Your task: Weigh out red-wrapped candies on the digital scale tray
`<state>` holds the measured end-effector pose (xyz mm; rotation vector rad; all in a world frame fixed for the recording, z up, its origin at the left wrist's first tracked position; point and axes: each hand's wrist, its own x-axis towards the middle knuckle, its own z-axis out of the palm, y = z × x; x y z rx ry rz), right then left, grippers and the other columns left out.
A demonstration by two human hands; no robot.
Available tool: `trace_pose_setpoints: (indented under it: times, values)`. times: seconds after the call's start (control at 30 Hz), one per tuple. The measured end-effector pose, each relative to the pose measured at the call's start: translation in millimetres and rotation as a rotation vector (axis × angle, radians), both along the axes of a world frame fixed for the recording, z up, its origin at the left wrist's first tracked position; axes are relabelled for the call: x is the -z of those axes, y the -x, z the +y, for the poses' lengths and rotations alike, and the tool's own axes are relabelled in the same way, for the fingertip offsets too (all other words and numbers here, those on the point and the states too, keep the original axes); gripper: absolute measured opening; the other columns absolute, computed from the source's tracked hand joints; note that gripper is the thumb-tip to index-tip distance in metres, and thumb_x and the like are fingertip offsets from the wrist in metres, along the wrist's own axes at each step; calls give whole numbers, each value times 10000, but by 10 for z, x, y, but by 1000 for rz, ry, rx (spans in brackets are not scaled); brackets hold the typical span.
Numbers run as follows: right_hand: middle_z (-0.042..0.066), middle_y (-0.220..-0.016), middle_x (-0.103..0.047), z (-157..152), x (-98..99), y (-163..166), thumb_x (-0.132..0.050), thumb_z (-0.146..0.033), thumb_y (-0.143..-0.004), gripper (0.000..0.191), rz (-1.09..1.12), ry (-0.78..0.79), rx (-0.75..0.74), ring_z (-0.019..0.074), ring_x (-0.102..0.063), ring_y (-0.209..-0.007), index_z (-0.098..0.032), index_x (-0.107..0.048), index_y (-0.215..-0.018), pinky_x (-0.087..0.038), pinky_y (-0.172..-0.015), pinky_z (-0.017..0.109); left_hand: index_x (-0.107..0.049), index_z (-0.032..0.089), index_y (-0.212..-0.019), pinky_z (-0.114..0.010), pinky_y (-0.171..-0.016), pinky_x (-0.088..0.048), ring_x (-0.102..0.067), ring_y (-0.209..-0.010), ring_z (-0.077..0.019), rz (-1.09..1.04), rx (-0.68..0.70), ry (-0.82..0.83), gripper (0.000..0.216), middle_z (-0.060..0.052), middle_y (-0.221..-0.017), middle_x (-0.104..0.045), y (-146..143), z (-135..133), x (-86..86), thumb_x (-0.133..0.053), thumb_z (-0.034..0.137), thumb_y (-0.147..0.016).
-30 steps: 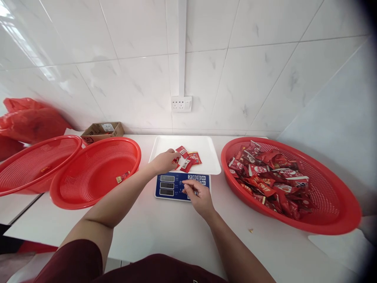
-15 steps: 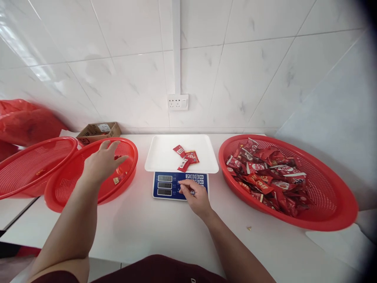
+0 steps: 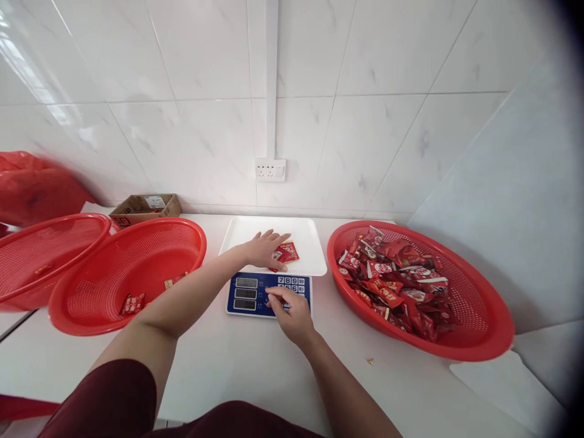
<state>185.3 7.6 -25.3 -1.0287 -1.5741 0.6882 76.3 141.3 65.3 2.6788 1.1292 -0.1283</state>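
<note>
My left hand [image 3: 264, 248] lies flat, fingers spread, on the white tray [image 3: 244, 232] of a blue digital scale [image 3: 249, 293], covering part of a small heap of red candy packets [image 3: 288, 250]. My right hand [image 3: 288, 306] rests on the scale's front panel with a finger pressed at its keypad, the other fingers curled. A wide red basket [image 3: 474, 340] on the right holds several red candy packets [image 3: 393, 281]. Left of the scale, a red basket [image 3: 95, 310] holds a red packet [image 3: 132, 302] and a small yellowish piece [image 3: 176, 280].
Another red basket [image 3: 27, 237] overlaps the left one. A cardboard box [image 3: 143, 207] stands behind them against the tiled wall, with red plastic bags [image 3: 31, 188] at far left. A wall socket [image 3: 271, 170] sits above the scale. A tiny scrap [image 3: 370, 361] lies on the white counter.
My left hand went from the scale tray to the left basket, let a red packet fall there, and has returned to the packets on the tray. My right hand stayed at the keypad.
</note>
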Motion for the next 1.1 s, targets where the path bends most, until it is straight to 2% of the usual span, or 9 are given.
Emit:
trace_pose_setpoints:
  times: [0.13, 0.27, 0.37, 0.53, 0.67, 0.8, 0.9, 0.97, 1.1]
  values:
    - [46, -812, -704, -1, -4, -12, -476, -225, -841, 200, -15, -10, 3, 154, -668, -652, -198, -658, -918, -533, -588, 255, -227, 222, -1403, -397, -937, -377, -392, -1234, -295, -7, 20, -28, 781, -128, -1397, -386, 133, 64, 42, -505, 581, -767]
    - [39, -782, -703, 0, 6, -5, -481, -229, -843, 197, -41, -17, -4, 162, -668, -668, -208, -659, -925, -537, -610, 267, -373, 189, -1317, -374, -896, -398, -449, -1147, -273, -43, 0, -144, 487, -120, -1253, -505, 210, 98, 137, -398, 405, -881]
    - [40, -803, -704, 8, 20, 2, -478, -225, -844, 198, -37, -22, -6, 162, -671, -671, -214, -655, -932, -538, -616, 272, -458, 175, -1233, -378, -872, -409, -483, -1070, -268, -60, -10, -194, 367, -122, -1153, -538, 215, 98, 166, -383, 275, -888]
    - [46, -815, -702, 26, 40, -15, -470, -231, -847, 202, -28, -19, -1, 161, -673, -658, -207, -653, -931, -540, -599, 270, -534, 172, -1115, -358, -880, -416, -507, -1023, -244, -104, -4, -268, 395, -97, -1093, -554, 221, 74, 146, -452, 39, -751]
    - [45, -835, -704, 32, 35, -38, -464, -242, -853, 205, -28, -18, 24, 159, -671, -662, -213, -653, -928, -546, -609, 274, -526, 179, -1104, -333, -851, -444, -529, -1000, -225, -178, -84, -336, 434, -92, -1089, -549, 350, 64, 96, -415, 2, -723]
    - [52, -843, -703, 29, 5, -67, -467, -258, -857, 208, -19, -33, 78, 163, -669, -685, -208, -652, -935, -551, -633, 280, -503, 172, -1126, -341, -832, -457, -524, -1016, -244, -267, -231, -440, 419, -111, -1111, -533, 706, -82, -100, -384, 34, -749]
    - [60, -852, -700, 44, -32, -117, -473, -269, -858, 221, -20, -21, 150, 170, -666, -728, -194, -646, -974, -547, -675, 289, -502, 183, -1145, -335, -768, -484, -548, -971, -252, -306, -444, -553, 386, -101, -1126, -531, 1097, -319, -305, -403, 100, -782]
    - [71, -897, -692, 88, -79, -167, -474, -277, -860, 239, -44, -18, 205, 177, -657, -787, -183, -635, -1009, -538, -726, 301, -487, 172, -1179, -354, -744, -495, -559, -952, -263, -269, -544, -563, 391, -106, -1157, -521, 1367, -480, -396, -415, 131, -797]
    - [97, -1064, -641, 311, -273, -265, -475, -277, -856, 276, -210, -8, 292, 201, -608, -957, -176, -602, -1079, -495, -838, 339, -464, 135, -1234, -464, -820, -473, -488, -1102, -343, -130, -624, -515, 439, -139, -1234, -491, 1782, -676, -353, -433, 146, -797]
